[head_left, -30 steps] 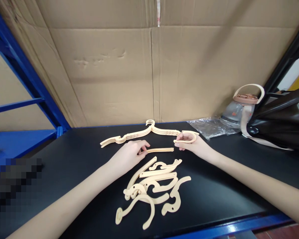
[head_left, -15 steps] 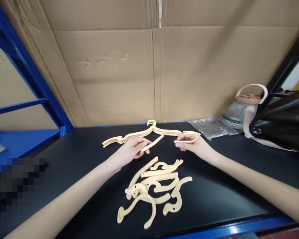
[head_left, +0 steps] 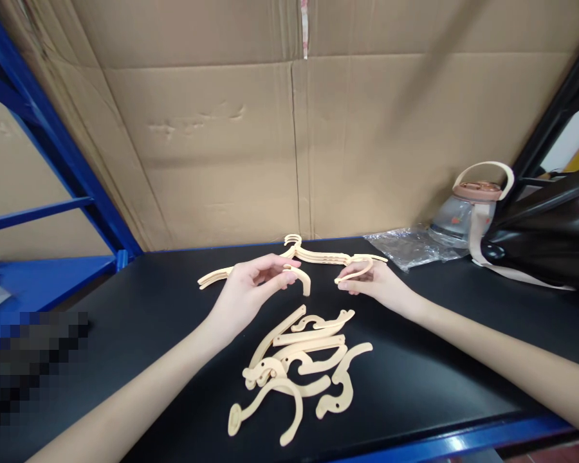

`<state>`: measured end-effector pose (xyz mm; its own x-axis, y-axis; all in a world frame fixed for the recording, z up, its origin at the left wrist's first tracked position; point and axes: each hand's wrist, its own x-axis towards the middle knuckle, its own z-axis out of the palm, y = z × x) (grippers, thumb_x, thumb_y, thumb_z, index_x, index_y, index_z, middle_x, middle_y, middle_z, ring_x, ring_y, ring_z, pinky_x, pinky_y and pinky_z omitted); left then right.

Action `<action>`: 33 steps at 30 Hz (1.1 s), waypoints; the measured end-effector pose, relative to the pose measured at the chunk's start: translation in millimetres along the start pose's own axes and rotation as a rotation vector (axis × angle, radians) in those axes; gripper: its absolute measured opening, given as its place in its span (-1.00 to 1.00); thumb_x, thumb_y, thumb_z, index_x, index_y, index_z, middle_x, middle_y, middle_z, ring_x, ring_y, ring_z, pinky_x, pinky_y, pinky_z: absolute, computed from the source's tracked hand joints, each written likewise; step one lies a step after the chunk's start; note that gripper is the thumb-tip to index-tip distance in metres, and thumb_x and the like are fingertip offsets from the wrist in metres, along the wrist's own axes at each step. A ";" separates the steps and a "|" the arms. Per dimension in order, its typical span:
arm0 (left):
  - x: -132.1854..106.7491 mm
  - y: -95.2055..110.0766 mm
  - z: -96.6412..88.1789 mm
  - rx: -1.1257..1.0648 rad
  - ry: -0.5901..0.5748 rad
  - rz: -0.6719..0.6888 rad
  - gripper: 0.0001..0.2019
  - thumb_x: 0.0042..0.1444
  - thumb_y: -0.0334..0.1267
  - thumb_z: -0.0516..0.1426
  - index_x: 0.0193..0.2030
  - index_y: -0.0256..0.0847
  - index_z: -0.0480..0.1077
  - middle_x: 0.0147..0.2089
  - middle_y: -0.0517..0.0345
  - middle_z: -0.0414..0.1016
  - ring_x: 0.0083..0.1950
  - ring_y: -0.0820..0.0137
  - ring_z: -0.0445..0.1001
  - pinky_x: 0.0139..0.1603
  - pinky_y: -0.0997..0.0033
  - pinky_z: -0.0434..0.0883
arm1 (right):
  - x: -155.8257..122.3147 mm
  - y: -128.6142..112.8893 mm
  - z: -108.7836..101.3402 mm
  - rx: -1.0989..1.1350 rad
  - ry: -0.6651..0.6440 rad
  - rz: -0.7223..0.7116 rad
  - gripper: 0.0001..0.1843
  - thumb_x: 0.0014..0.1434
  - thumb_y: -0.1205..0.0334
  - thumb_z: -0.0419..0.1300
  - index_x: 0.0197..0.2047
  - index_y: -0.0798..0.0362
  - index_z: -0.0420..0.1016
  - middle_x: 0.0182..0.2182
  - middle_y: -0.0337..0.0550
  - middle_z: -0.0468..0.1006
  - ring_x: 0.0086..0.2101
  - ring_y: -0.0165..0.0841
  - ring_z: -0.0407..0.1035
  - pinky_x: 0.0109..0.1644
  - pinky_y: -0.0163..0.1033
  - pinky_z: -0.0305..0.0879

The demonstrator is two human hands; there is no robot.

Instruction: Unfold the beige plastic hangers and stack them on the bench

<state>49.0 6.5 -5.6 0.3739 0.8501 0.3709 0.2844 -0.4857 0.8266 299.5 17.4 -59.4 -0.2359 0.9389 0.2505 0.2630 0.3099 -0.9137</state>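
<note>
My left hand (head_left: 255, 283) pinches a cream hanger arm (head_left: 303, 278) between thumb and fingers. The arm's free end points down toward the table. To its right, my right hand (head_left: 374, 283) is closed on a thin curved hanger hook (head_left: 359, 275). The two held pieces are apart. Just behind my hands lies a stack of assembled hangers (head_left: 318, 257), hooks toward the back wall; my hands hide parts of it. Closer to me is a loose pile of hanger parts (head_left: 309, 334), with curved arms and a hook piece (head_left: 296, 411) at its front.
The black tabletop (head_left: 415, 379) has a blue front edge. Cardboard (head_left: 212, 154) stands behind it. At the right are a crumpled clear plastic bag (head_left: 400, 244), a strapped water bottle (head_left: 456, 215) and a shiny black bag (head_left: 550, 225). A blue metal frame (head_left: 77, 167) rises at left.
My left hand has turned and risen a little, swinging the hanger arm from pointing up and right to pointing downward. My right hand, still holding the hook, has shifted slightly left.
</note>
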 end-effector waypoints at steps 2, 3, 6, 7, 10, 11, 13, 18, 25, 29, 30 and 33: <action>-3.4 2.6 0.9 0.080 0.114 0.077 -0.82 0.14 -0.14 0.14 -0.23 -0.20 0.44 -0.23 0.15 0.50 -0.22 0.37 0.45 -0.13 0.38 0.39 | -0.1 0.8 0.8 0.017 -0.009 -0.008 -0.69 -0.04 0.01 0.33 -0.36 0.10 0.54 -0.43 -0.19 0.50 -0.50 -0.45 0.35 -0.37 -0.27 0.37; -5.0 3.9 1.2 0.109 0.180 0.121 -0.81 0.18 -0.13 0.10 -0.23 -0.19 0.41 -0.21 0.14 0.48 -0.17 0.34 0.44 -0.11 0.36 0.38 | -0.2 1.2 1.1 0.025 -0.017 -0.011 -0.68 -0.02 0.00 0.31 -0.35 0.10 0.54 -0.42 -0.18 0.50 -0.50 -0.45 0.35 -0.37 -0.27 0.37; -8.1 7.9 1.2 0.088 0.272 0.219 -0.83 0.30 -0.16 -0.08 -0.19 -0.17 0.22 -0.15 0.13 0.43 -0.13 0.36 0.44 -0.06 0.32 0.38 | -0.8 1.4 1.3 0.028 -0.045 -0.022 -0.66 0.06 -0.03 0.25 -0.29 0.11 0.54 -0.39 -0.15 0.51 -0.48 -0.45 0.36 -0.38 -0.29 0.38; -8.5 8.8 1.1 0.059 0.258 0.234 -0.85 0.32 -0.18 -0.12 -0.18 -0.15 0.17 -0.18 0.15 0.42 -0.17 0.39 0.45 -0.08 0.33 0.39 | -1.2 0.6 1.3 0.029 -0.051 -0.026 -0.65 0.09 -0.03 0.23 -0.29 0.11 0.53 -0.38 -0.15 0.51 -0.48 -0.45 0.37 -0.38 -0.29 0.38; -7.5 8.2 1.2 0.043 0.124 0.213 -0.88 0.33 -0.19 -0.14 -0.19 -0.12 0.12 -0.36 0.28 0.32 -0.43 0.50 0.36 -0.33 0.47 0.37 | -2.9 -5.8 2.2 0.048 -0.059 -0.029 -0.67 0.12 -0.01 0.20 -0.31 0.12 0.51 -0.35 -0.13 0.51 -0.46 -0.45 0.40 -0.36 -0.30 0.39; -6.8 6.9 1.4 0.075 0.064 0.186 -0.87 0.33 -0.17 -0.13 -0.20 -0.12 0.14 -0.40 0.30 0.27 -0.47 0.52 0.29 -0.41 0.50 0.33 | -3.6 -9.4 2.9 0.051 -0.056 -0.041 -0.69 0.12 0.01 0.21 -0.31 0.12 0.50 -0.33 -0.12 0.52 -0.46 -0.44 0.41 -0.35 -0.29 0.39; -5.3 3.2 2.3 0.172 -0.055 0.133 -0.82 0.32 -0.16 -0.12 -0.21 -0.14 0.22 -0.41 0.29 0.24 -0.46 0.50 0.25 -0.43 0.51 0.28 | -5.1 -18.7 5.0 0.033 -0.042 -0.085 -0.73 0.14 0.06 0.20 -0.30 0.12 0.50 -0.28 -0.11 0.52 -0.46 -0.44 0.42 -0.32 -0.28 0.41; -4.5 -7.6 5.7 0.275 -0.212 0.058 -0.69 0.33 -0.15 -0.17 -0.17 -0.16 0.36 -0.30 0.20 0.35 -0.22 0.40 0.34 -0.14 0.40 0.29 | -8.7 -42.7 14.5 -0.254 0.027 -0.288 -0.87 0.15 0.23 0.17 -0.27 0.07 0.51 -0.29 -0.14 0.53 -0.45 -0.41 0.43 -0.36 -0.28 0.39; -4.2 -9.8 6.3 0.293 -0.342 0.071 -0.70 0.31 -0.21 -0.21 -0.35 -0.19 0.23 -0.36 0.22 0.32 -0.32 0.43 0.31 -0.22 0.42 0.28 | -12.7 -46.7 30.7 -0.440 0.135 -0.670 -0.88 0.11 0.42 0.10 -0.32 0.05 0.43 -0.44 -0.23 0.48 -0.46 -0.43 0.37 -0.34 -0.31 0.35; -6.5 -5.9 9.8 0.411 -0.420 0.095 -0.80 0.26 -0.31 -0.17 -0.40 -0.16 0.11 -0.44 0.26 0.25 -0.43 0.46 0.23 -0.36 0.46 0.22 | -16.6 -42.6 31.3 -0.429 0.143 -0.663 -0.89 0.15 0.39 0.10 -0.27 0.03 0.42 -0.39 -0.22 0.52 -0.42 -0.41 0.41 -0.31 -0.31 0.36; -7.5 -5.5 11.0 0.443 -0.431 0.100 -0.83 0.24 -0.32 -0.16 -0.40 -0.16 0.09 -0.45 0.27 0.24 -0.45 0.47 0.21 -0.40 0.48 0.20 | -17.8 -41.6 31.0 -0.424 0.140 -0.671 -0.89 0.16 0.38 0.10 -0.25 0.03 0.42 -0.37 -0.20 0.53 -0.39 -0.40 0.43 -0.29 -0.30 0.37; -10.7 -4.9 14.5 0.557 -0.425 0.099 -0.86 0.21 -0.33 -0.13 -0.40 -0.14 0.04 -0.48 0.30 0.20 -0.50 0.47 0.16 -0.48 0.49 0.11 | -21.4 -38.2 31.0 -0.456 0.128 -0.729 -0.91 0.18 0.37 0.10 -0.25 0.04 0.40 -0.33 -0.14 0.55 -0.34 -0.37 0.45 -0.26 -0.29 0.39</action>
<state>56.4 -3.2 -19.6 0.7015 0.6984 0.1420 0.5982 -0.6852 0.4155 265.5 -19.3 -39.8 -0.3916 0.4836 0.7828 0.4425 0.8449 -0.3007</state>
